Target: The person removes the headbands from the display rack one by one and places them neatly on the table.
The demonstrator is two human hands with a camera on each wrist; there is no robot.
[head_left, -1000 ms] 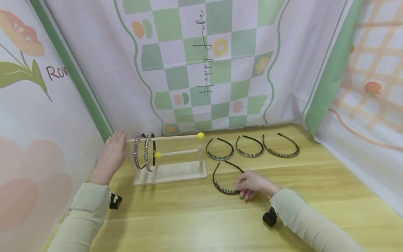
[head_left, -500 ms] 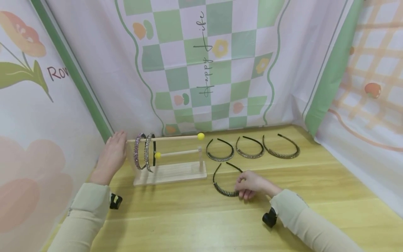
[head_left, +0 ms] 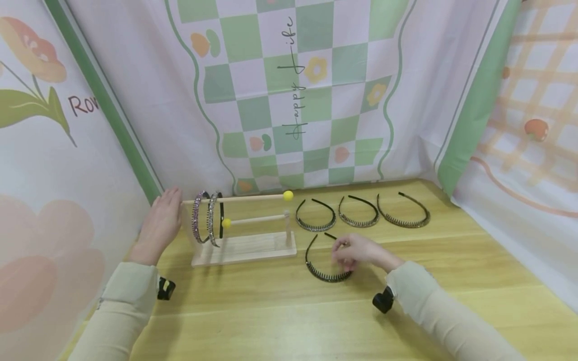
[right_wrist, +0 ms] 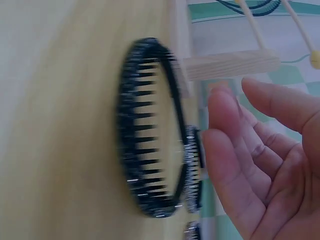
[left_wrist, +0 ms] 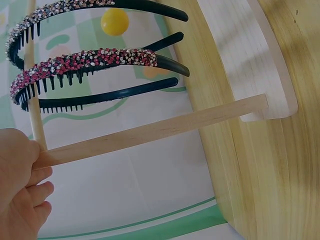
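Observation:
My left hand grips the left upright of a wooden headband stand, at its upper end by the top rod. On that rod hang a pink-purple glittery headband and a silver glittery headband, both with comb teeth. My right hand hovers over the right side of a dark toothed headband lying on the table. Its fingers are loosely bent, with a gap between thumb and index finger and nothing held. The hand hides part of this headband's right arm in the head view.
Behind the dark headband lie three more toothed headbands in a row: a silver one, another and a brownish one. The stand's lower rod ends in a yellow ball. Printed curtains enclose the wooden table.
My right hand has come off the dark headband's front right edge and risen slightly away. That headband stays on the table. My left hand keeps its grip on the stand.

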